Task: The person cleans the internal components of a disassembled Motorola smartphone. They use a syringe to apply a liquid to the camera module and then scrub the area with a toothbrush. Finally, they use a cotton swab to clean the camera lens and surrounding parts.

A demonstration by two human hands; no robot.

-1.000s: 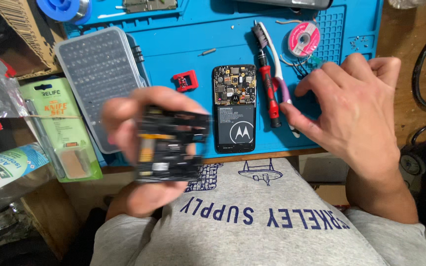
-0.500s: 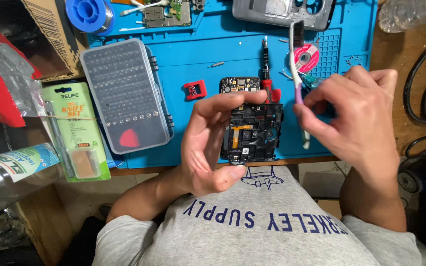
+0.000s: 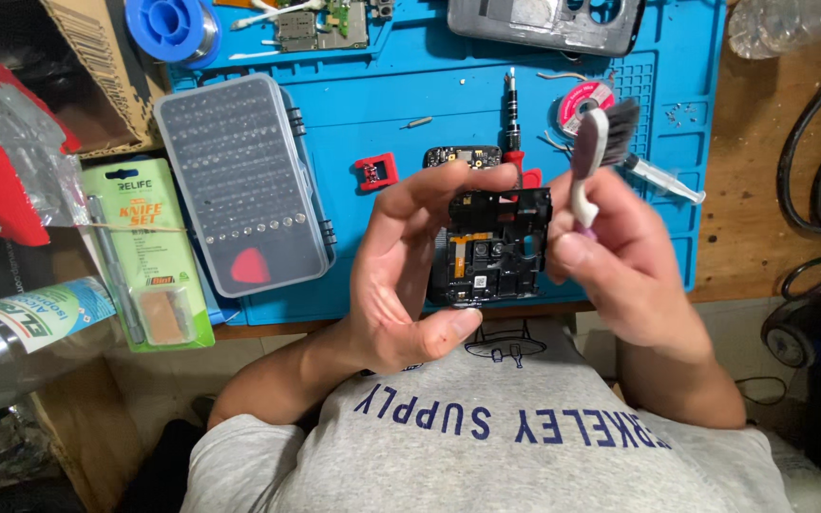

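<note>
My left hand (image 3: 401, 271) holds a black phone frame part (image 3: 493, 249) upright between thumb and fingers, above the front edge of the blue work mat (image 3: 382, 95). My right hand (image 3: 620, 266) grips a white and purple toothbrush (image 3: 593, 152) right beside the part, with the bristles pointing up and to the right. Behind the held part, an opened phone (image 3: 463, 157) lies on the mat, mostly hidden. A red-handled screwdriver (image 3: 511, 123) lies next to it.
A grey screwdriver bit case (image 3: 239, 180) lies left on the mat, beside a green knife set pack (image 3: 140, 247). Also on the mat are a small red clamp (image 3: 376, 172), a pink wick spool (image 3: 586, 100), a syringe (image 3: 662, 179), a blue solder spool (image 3: 168, 24) and a grey phone housing (image 3: 544, 21). Cables (image 3: 819, 161) lie at the right.
My left hand brought the black part from the left to the centre. My right hand picked the toothbrush off the mat, swung it towards the part, and turned its bristles.
</note>
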